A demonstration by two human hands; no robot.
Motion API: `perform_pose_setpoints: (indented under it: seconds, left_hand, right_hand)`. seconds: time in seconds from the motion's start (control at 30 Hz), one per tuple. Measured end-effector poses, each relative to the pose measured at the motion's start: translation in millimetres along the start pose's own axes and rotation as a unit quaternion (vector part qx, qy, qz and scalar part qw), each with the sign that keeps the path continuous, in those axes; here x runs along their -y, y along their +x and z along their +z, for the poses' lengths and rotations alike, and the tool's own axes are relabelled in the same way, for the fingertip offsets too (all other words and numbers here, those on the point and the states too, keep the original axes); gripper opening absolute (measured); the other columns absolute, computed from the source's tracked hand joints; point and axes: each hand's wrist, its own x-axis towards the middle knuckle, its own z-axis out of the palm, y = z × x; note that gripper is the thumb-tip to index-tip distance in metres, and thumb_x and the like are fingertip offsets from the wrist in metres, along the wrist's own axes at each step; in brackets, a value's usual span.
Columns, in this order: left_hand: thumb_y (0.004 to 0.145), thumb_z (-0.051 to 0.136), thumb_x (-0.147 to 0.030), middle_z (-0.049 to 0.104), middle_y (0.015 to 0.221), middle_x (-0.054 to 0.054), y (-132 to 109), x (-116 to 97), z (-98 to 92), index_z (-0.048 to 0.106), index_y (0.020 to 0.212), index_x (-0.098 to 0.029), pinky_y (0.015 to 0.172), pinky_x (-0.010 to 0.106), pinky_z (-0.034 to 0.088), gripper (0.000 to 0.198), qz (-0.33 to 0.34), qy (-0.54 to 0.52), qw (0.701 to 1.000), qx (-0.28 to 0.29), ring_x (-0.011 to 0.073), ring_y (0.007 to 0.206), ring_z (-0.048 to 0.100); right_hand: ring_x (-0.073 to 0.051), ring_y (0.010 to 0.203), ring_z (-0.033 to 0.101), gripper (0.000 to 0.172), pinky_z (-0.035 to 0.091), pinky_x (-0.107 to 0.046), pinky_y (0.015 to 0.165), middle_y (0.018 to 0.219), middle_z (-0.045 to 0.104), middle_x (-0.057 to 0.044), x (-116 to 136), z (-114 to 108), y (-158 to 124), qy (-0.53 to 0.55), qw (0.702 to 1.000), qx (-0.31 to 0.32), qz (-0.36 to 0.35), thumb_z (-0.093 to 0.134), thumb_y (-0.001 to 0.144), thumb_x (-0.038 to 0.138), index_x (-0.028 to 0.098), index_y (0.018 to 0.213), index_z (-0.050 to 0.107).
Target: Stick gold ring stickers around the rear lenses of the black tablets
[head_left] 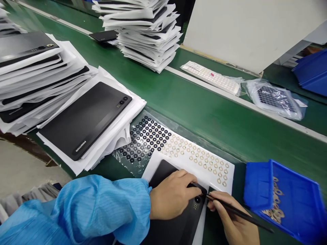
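Observation:
A dark tablet back cover (178, 221) lies on white paper at the bottom centre, its camera rings near the right edge. My left hand (175, 194) rests over it, thumb and forefinger closed around a small black part (196, 186) at its upper right corner. Dark tweezers (237, 211) are held in my right hand (233, 219), their tip touching that same corner. Just beyond lie a sheet of black ring stickers (145, 136) and a white sheet of pale rings (204, 158). What lies between the tweezer tips is too small to tell.
A blue bin (258, 185) with loose pale rings stands at the right. Another tablet cover (87, 119) lies on papers at the left, beside a tall stack (33, 81). Behind are a paper-wrapped stack (150, 41) and bagged sheets (276, 98).

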Motion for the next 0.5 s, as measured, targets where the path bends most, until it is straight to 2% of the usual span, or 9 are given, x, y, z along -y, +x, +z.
perform_pose_setpoints:
  seconds: [0.13, 0.37, 0.5]
  left_hand:
    - [0.081, 0.047, -0.001, 0.055, 0.108, 0.008, 1, 0, 0.2, 0.059, 0.108, -0.013, 0.092, 0.032, 0.044, 0.032, 0.003, -0.003, 1.000, -0.001, 0.0202, 0.099, 0.049]
    - [0.081, 0.043, 0.002, 0.057, 0.107, 0.008, 1, 0, -0.6, 0.056, 0.106, -0.012, 0.091, 0.033, 0.045, 0.031, 0.006, -0.019, 1.000, -0.010, 0.0204, 0.099, 0.049]
    - [0.079, 0.043, 0.003, 0.057, 0.106, 0.009, 0, 1, 0.9, 0.058, 0.105, -0.010, 0.089, 0.032, 0.046, 0.032, 0.002, -0.020, 1.000, -0.014, 0.0210, 0.097, 0.049]
  right_hand:
    - [-0.015, 0.055, 0.061, 0.011, 0.052, -0.024, 0.050, 0.066, 0.065, -0.003, -2, 3, -2, 0.024, 1.000, -0.002, -0.005, 0.060, 0.086, 0.027, 0.022, 0.084, 0.070]
    - [-0.012, 0.046, 0.054, 0.019, 0.045, -0.022, 0.040, 0.061, 0.063, -0.004, -2, 13, -3, 0.184, 0.974, -0.068, 0.110, 0.066, 0.082, 0.036, 0.019, 0.075, 0.070]
    - [-0.010, 0.043, 0.052, 0.021, 0.044, -0.021, 0.039, 0.063, 0.063, -0.004, -1, 14, -1, 0.214, 0.958, -0.114, 0.152, 0.070, 0.079, 0.039, 0.019, 0.071, 0.070]
